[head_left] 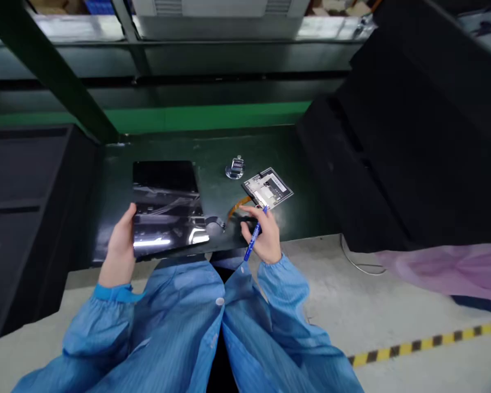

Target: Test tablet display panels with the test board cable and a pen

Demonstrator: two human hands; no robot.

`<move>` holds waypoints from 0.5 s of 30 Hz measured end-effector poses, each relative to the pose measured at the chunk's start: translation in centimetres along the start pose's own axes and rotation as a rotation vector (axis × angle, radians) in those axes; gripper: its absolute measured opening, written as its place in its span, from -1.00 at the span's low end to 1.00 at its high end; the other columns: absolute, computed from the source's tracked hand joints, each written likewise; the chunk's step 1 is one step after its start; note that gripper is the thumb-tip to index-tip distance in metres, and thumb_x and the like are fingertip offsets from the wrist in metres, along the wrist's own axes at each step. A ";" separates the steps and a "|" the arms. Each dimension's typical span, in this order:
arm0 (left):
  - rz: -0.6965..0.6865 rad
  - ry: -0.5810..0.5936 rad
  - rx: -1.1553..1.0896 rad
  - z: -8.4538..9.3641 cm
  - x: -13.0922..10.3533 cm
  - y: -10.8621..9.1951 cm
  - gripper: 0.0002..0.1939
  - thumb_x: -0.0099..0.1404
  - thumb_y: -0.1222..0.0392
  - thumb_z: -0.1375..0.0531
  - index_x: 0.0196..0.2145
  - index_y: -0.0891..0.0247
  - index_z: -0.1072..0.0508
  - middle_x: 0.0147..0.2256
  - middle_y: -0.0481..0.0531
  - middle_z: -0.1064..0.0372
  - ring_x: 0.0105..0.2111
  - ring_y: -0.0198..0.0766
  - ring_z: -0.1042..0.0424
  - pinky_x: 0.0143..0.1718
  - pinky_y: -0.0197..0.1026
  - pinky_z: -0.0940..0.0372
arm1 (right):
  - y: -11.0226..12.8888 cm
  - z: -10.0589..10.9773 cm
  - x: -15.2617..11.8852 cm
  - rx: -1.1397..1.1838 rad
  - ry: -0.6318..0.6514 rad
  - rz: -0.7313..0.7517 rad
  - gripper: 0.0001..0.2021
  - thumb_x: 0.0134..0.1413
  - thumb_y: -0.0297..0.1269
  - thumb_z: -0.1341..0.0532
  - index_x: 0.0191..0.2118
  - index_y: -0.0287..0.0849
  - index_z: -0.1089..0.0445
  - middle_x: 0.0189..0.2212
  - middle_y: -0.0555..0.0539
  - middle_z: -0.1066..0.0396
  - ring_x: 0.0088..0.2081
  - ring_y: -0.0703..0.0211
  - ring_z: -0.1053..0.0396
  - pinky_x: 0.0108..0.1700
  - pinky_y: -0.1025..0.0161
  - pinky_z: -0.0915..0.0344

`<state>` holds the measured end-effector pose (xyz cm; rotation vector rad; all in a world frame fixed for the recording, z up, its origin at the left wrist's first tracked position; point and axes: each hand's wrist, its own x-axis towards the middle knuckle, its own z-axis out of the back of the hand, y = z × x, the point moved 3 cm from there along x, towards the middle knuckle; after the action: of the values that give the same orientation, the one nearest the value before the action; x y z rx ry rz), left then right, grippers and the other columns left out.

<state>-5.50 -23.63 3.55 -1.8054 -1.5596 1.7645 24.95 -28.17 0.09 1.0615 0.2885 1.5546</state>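
Observation:
A glossy black panel with clear film on it lies at the left of the dark green bench. My left hand grips its lower left edge. Between the fingers and palm of my right hand rests a blue pen, pointing down toward my body. The thumb and index finger of that hand are near an orange flex cable; whether they touch it is unclear. That cable runs to a small circuit board with a white label. A dark ribbon extends from the panel's right edge.
Behind the cable sits a small metal counter. Large black boxes stand at the right, and another black case at the left. A green post slants across the upper left. Pink fabric shows at the right edge.

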 end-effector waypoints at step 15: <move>0.053 0.197 -0.116 2.1 -1.9 0.6 -0.60 0.45 0.07 -0.05 -0.06 0.41 -0.55 -0.34 0.20 -0.56 -0.39 -0.01 -0.59 -0.30 -0.05 -0.55 | 1.8 -4.1 -0.6 -0.089 0.159 0.025 -0.65 0.16 -0.39 -0.17 0.07 -0.08 -0.41 -0.20 -0.10 -0.50 -0.16 0.04 -0.47 -0.11 0.18 -0.40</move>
<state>-6.39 -26.40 3.69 -2.0219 -1.5774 1.4912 20.62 -27.76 -1.21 0.8775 0.3125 1.6626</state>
